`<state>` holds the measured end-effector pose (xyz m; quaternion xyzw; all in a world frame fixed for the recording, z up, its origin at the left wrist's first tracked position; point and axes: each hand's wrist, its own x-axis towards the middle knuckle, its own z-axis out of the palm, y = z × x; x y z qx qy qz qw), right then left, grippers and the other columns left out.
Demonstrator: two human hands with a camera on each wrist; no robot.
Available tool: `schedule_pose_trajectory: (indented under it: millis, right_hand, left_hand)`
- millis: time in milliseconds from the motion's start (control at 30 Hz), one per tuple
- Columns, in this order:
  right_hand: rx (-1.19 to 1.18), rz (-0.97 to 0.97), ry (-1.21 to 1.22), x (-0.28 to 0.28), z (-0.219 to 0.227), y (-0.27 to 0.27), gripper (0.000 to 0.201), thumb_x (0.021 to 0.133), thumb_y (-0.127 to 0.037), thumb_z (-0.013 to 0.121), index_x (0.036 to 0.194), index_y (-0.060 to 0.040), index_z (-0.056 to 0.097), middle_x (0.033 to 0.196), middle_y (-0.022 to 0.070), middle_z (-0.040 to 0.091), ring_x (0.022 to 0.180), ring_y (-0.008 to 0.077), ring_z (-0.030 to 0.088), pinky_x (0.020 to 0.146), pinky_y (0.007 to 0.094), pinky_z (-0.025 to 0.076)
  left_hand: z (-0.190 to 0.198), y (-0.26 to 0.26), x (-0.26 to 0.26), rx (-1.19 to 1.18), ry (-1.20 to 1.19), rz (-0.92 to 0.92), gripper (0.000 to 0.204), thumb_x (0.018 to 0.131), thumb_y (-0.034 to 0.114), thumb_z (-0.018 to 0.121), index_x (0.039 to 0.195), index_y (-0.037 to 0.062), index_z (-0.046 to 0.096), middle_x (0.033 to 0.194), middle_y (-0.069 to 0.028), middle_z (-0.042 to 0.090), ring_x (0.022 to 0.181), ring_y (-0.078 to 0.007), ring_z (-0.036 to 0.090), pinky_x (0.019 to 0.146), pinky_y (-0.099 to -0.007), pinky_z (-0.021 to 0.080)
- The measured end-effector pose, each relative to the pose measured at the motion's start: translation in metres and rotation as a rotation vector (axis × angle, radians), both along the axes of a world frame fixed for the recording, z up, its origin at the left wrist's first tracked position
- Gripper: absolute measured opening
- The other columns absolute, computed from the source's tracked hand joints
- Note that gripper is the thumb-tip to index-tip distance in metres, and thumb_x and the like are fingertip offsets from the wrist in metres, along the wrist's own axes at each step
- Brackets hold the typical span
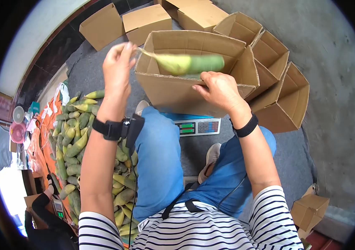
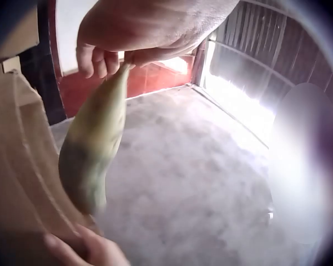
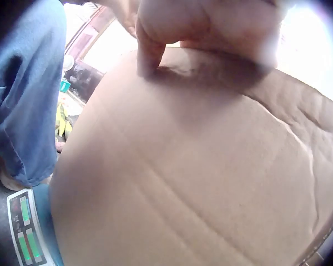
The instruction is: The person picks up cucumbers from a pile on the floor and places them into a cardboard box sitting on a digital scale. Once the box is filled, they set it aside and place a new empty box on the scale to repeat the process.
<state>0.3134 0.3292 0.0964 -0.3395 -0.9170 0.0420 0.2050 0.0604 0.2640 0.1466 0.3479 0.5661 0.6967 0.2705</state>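
My left hand (image 1: 117, 71) pinches a green radish (image 1: 188, 63) by its thin tail end. The radish is pale yellow-green near the tail and darker green at the thick end, a little blurred. It hangs over the open top of a cardboard box (image 1: 177, 89). In the left wrist view the radish (image 2: 94, 138) dangles below the fingers. My right hand (image 1: 223, 89) grips the near rim of the box, thumb on the outside wall and fingers over the edge. The inside bottom of the box is mostly hidden.
The box stands on a digital scale (image 1: 198, 126) with green displays. A large heap of green radishes (image 1: 75, 141) lies on the left on an orange sheet. More open boxes (image 1: 287, 98) stand at the right, and further boxes (image 1: 146, 23) at the back. Another person's arm shows at lower left.
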Motion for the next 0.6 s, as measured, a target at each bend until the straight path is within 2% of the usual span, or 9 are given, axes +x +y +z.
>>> schedule_pose_trajectory:
  millis: [33,100,233,300,367,400,433,533,600]
  right_hand:
    - [0.008,0.014,0.017,0.000,0.000,0.000,0.033,0.082,-0.034,0.068,0.076,-0.0029,0.058,0.074,0.0149,0.064,0.075,0.0343,0.064,0.067,0.0443,0.051]
    - [0.002,0.010,0.030,0.005,0.001,0.000,0.033,0.082,-0.034,0.068,0.076,-0.0028,0.057,0.074,0.0149,0.064,0.075,0.0343,0.064,0.067,0.0442,0.051]
    - [-0.038,0.031,0.011,0.002,0.001,0.000,0.032,0.081,-0.032,0.069,0.075,-0.0026,0.057,0.074,0.0152,0.063,0.074,0.0351,0.063,0.066,0.0441,0.051]
    - [0.039,0.027,0.057,0.003,-0.002,0.000,0.032,0.081,-0.031,0.069,0.075,-0.0027,0.057,0.073,0.0153,0.063,0.074,0.0357,0.063,0.064,0.0440,0.050]
    - [0.021,0.019,0.041,0.003,-0.003,0.002,0.031,0.082,-0.030,0.069,0.075,-0.0025,0.056,0.073,0.0153,0.063,0.073,0.0359,0.063,0.064,0.0442,0.050]
    - [0.030,0.013,0.028,0.003,-0.002,0.001,0.030,0.082,-0.029,0.069,0.075,-0.0025,0.056,0.073,0.0153,0.063,0.073,0.0360,0.063,0.064,0.0444,0.050]
    - [0.042,0.007,0.015,0.003,-0.002,0.000,0.030,0.082,-0.029,0.068,0.076,-0.0025,0.056,0.073,0.0153,0.063,0.072,0.0360,0.062,0.065,0.0446,0.050]
    - [0.020,-0.014,0.030,0.003,0.000,0.000,0.029,0.082,-0.030,0.068,0.080,-0.0025,0.059,0.078,0.0154,0.064,0.077,0.0350,0.064,0.069,0.0443,0.051]
    - [0.020,-0.027,0.047,0.002,0.002,0.001,0.030,0.082,-0.032,0.068,0.084,-0.0027,0.062,0.082,0.0155,0.065,0.081,0.0340,0.065,0.073,0.0440,0.052]
  left_hand:
    - [-0.008,-0.007,-0.009,-0.080,0.029,0.026,0.023,0.095,0.025,0.062,0.106,0.0042,0.062,0.103,-0.0069,0.067,0.103,-0.0171,0.062,0.089,-0.0310,0.049]
    - [-0.026,-0.036,-0.025,-0.128,0.127,0.060,0.020,0.096,0.020,0.060,0.103,0.0026,0.062,0.098,-0.0053,0.066,0.093,-0.0111,0.060,0.082,-0.0255,0.048]
    - [-0.072,-0.123,-0.037,-0.403,0.405,-0.117,0.016,0.096,0.017,0.058,0.099,0.0020,0.062,0.091,-0.0014,0.061,0.088,-0.0095,0.055,0.079,-0.0232,0.044]
    - [-0.086,-0.165,-0.023,-0.553,0.417,-0.365,0.019,0.097,0.016,0.056,0.106,0.0000,0.059,0.097,-0.0022,0.060,0.090,-0.0103,0.055,0.082,-0.0243,0.045]
    - [-0.082,-0.190,0.005,-0.566,0.333,-0.314,0.027,0.097,0.017,0.056,0.118,-0.0009,0.056,0.104,-0.0038,0.059,0.095,-0.0113,0.055,0.086,-0.0263,0.045]
    - [-0.085,-0.200,0.000,-0.653,0.324,-0.355,0.040,0.098,0.022,0.055,0.131,-0.0003,0.048,0.115,-0.0085,0.057,0.104,-0.0150,0.055,0.093,-0.0291,0.043]
    - [-0.089,-0.209,0.001,-0.661,0.319,-0.367,0.040,0.098,0.022,0.055,0.131,-0.0003,0.048,0.115,-0.0085,0.057,0.104,-0.0150,0.055,0.093,-0.0291,0.043]
    - [-0.089,-0.226,0.007,-0.690,0.274,-0.462,0.061,0.099,0.034,0.051,0.142,-0.0046,0.034,0.137,-0.0198,0.046,0.125,-0.0251,0.046,0.105,-0.0343,0.035]
    - [-0.078,-0.228,0.018,-0.670,0.247,-0.481,0.063,0.099,0.035,0.051,0.143,-0.0054,0.033,0.138,-0.0201,0.045,0.127,-0.0259,0.044,0.107,-0.0348,0.033]
